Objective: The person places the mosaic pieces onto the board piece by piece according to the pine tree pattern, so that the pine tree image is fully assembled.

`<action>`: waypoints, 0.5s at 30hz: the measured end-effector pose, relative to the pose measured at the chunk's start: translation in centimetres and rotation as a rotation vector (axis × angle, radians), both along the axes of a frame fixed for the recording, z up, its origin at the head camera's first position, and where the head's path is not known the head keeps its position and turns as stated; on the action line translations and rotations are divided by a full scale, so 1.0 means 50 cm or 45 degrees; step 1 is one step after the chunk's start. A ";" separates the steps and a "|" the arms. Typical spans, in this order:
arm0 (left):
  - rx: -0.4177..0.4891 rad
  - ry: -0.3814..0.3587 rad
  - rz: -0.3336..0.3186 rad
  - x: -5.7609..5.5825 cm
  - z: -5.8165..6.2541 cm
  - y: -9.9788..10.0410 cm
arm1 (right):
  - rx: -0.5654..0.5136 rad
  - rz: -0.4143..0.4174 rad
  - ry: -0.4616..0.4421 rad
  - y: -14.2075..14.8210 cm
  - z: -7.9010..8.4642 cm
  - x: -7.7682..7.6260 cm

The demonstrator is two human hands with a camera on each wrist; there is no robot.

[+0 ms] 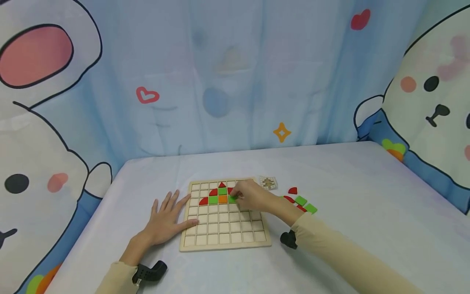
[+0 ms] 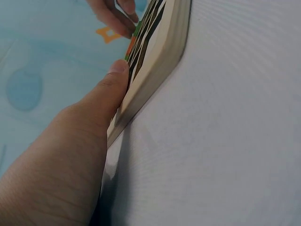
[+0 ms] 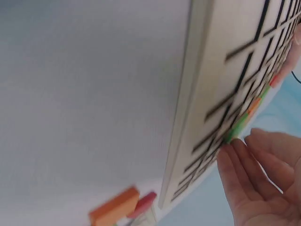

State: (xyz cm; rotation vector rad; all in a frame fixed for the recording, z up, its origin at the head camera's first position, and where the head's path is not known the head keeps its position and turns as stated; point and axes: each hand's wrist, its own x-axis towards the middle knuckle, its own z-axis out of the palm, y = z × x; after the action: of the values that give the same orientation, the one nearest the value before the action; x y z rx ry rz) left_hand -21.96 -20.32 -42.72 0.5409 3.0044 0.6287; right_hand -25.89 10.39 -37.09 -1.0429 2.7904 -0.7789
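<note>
A wooden grid board (image 1: pixel 220 237) lies on the table. On its upper part a red triangle (image 1: pixel 222 185) tops a green square (image 1: pixel 222 191) and an orange square (image 1: pixel 222 199), with rounded red pieces (image 1: pixel 203 201) at the sides. My right hand (image 1: pixel 253 196) pinches a green square tile (image 1: pixel 232 199) just right of the orange one, low over the grid; its fingertips partly cover it. Fingers spread, my left hand (image 1: pixel 167 218) rests at the board's left edge. The left wrist view shows its thumb (image 2: pixel 117 68) on the rim.
Right of the board lie loose pieces, among them a red piece (image 1: pixel 292 190) and green squares (image 1: pixel 311 208). A small patterned card (image 1: pixel 268 182) sits by the board's upper right corner. The right wrist view shows an orange block (image 3: pixel 114 207) near the board. A curtain hangs behind the table.
</note>
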 end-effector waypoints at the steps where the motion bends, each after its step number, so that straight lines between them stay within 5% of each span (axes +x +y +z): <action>1: 0.005 0.006 -0.002 0.000 -0.003 0.000 | 0.018 0.014 -0.029 0.008 0.006 0.005; 7: 0.020 0.040 -0.005 0.004 -0.004 0.003 | 0.127 0.048 -0.074 0.086 0.023 0.021; 15: -0.023 -0.014 -0.010 0.009 0.011 0.002 | 0.103 -0.058 -0.083 0.214 0.022 0.045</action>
State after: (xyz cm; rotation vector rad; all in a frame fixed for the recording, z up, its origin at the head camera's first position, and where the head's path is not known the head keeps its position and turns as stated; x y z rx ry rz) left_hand -21.52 -20.23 -42.16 0.5462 2.9929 0.6015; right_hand -23.63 21.10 -35.99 -0.9267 2.7743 -0.6857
